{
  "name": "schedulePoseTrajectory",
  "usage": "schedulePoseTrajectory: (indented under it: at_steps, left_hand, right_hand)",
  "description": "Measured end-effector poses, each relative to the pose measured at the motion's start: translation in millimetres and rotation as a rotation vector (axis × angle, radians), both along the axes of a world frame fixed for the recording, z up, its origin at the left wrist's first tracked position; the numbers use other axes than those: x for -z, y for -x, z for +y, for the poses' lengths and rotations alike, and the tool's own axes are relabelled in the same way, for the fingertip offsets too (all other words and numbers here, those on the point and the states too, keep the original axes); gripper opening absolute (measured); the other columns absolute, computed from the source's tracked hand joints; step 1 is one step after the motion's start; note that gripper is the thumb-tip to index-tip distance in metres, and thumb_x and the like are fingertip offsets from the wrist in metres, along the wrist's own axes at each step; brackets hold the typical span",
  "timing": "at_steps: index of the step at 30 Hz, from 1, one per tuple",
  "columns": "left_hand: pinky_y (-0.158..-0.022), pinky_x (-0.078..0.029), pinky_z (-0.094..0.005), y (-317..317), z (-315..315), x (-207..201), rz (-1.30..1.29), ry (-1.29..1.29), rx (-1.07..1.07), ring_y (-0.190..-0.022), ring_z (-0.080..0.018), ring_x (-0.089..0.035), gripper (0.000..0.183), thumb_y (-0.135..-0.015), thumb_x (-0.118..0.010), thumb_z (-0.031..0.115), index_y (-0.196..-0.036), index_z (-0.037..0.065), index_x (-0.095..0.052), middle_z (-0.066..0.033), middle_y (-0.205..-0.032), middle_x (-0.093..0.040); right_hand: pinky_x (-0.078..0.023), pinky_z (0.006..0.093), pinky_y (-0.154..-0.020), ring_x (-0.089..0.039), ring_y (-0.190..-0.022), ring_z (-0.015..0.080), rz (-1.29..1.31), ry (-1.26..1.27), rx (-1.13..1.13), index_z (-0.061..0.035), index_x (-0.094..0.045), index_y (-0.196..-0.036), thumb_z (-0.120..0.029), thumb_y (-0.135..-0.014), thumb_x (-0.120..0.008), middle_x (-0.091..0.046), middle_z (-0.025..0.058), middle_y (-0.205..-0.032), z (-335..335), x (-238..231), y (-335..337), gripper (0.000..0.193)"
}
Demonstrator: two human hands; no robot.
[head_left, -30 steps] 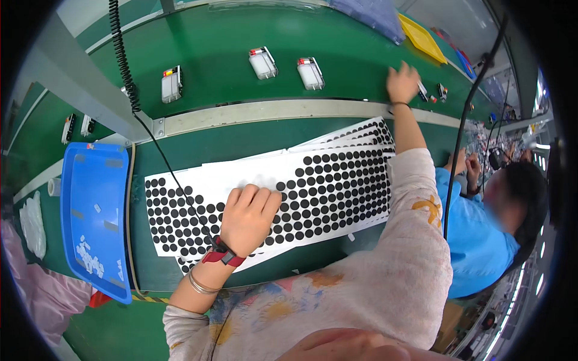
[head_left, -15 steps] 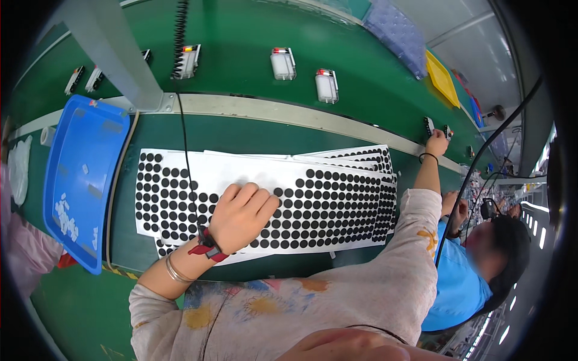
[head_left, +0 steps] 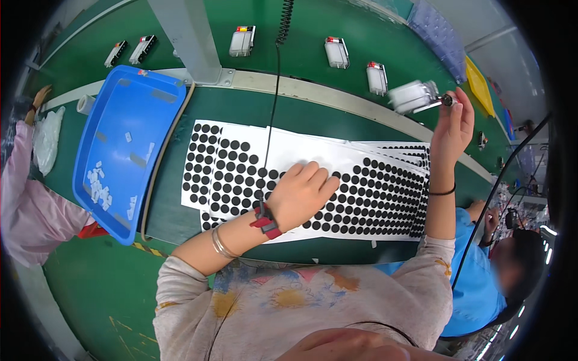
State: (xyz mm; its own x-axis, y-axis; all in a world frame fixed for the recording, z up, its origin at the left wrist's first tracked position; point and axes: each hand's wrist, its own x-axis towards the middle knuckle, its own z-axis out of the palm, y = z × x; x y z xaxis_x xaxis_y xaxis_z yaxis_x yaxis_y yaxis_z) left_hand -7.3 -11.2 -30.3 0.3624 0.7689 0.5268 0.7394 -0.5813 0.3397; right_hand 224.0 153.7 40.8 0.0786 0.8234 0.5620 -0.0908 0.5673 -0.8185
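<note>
Raised over the far right side of the bench, my right hand (head_left: 453,133) pinches the dark end of a white boxy unit (head_left: 412,96) in a clear casing. The unit points left, off the surface. My left hand (head_left: 303,194) rests on the sheets of black round stickers (head_left: 373,195), fingers curled; its fingertips are hidden, so I cannot make out what is under them. The sheets overlap in a loose stack on the green bench, with white bare backing showing beyond my left hand.
A blue tray (head_left: 129,108) with small white pieces stands at left. More white units (head_left: 242,42) lie on the green belt behind a metal rail (head_left: 337,100). A post (head_left: 186,42) and coiled cable (head_left: 284,24) rise there. Co-workers sit at both sides.
My right hand has picked up a white unit from the belt's right side and brought it up and nearer. The view has shifted; my left hand stays on the sheets.
</note>
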Motion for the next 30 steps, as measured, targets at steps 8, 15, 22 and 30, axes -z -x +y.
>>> schedulePoseTrajectory:
  at_steps: [8, 15, 22, 30]
  left_hand:
    - [-0.074, -0.041, -0.0347, 20.3, 3.0, -11.2, -0.078, 0.22, 0.174, -0.082, -0.023, -0.049, 0.023, -0.07, -0.06, 0.01, -0.091, 0.005, -0.053, -0.0052, -0.083, -0.052]
    - [-0.067, -0.042, -0.0307, 52.5, 8.8, -44.6, -0.48, 0.784, 0.314, -0.072, -0.0192, -0.052, 0.018, -0.076, -0.06, 0.003, -0.091, 0.003, -0.05, -0.0057, -0.079, -0.053]
    - [-0.069, -0.041, -0.0259, 28.6, 13.5, -30.5, -0.955, 0.481, 0.179, -0.071, -0.0131, -0.051, 0.03, -0.076, -0.063, 0.003, -0.102, 0.003, -0.048, -0.0037, -0.079, -0.055]
    - [-0.068, -0.041, -0.0264, 22.2, 15.0, -22.0, -0.831, 0.314, 0.113, -0.071, -0.0135, -0.052, 0.038, -0.074, -0.065, 0.002, -0.107, 0.003, -0.047, -0.0032, -0.077, -0.056]
  right_hand:
    - [-0.048, 0.0296, -0.063, -0.051, -0.07, 0.013, 0.447, 0.602, -0.941, -0.0042, -0.049, -0.1, -0.027, -0.09, -0.048, -0.05, 0.008, -0.084, -79.7, 43.1, 77.2, 0.025]
    - [-0.051, 0.0242, -0.062, -0.055, -0.066, 0.0107, 0.412, 0.85, -0.821, -0.0033, -0.05, -0.097, -0.028, -0.09, -0.048, -0.053, 0.0066, -0.08, -102.4, 65.3, 92.0, 0.025]
    - [-0.05, 0.0225, -0.066, -0.058, -0.074, 0.0098, 0.408, 0.906, -0.864, -0.0007, -0.054, -0.095, -0.018, -0.088, -0.052, -0.058, 0.0068, -0.088, -108.3, 55.0, 97.0, 0.018]
    - [-0.046, 0.0187, -0.061, -0.055, -0.073, 0.0053, 0.358, 0.902, -0.831, 0.0002, -0.056, -0.093, -0.018, -0.088, -0.054, -0.058, 0.0049, -0.088, -109.1, 60.1, 98.3, 0.019]
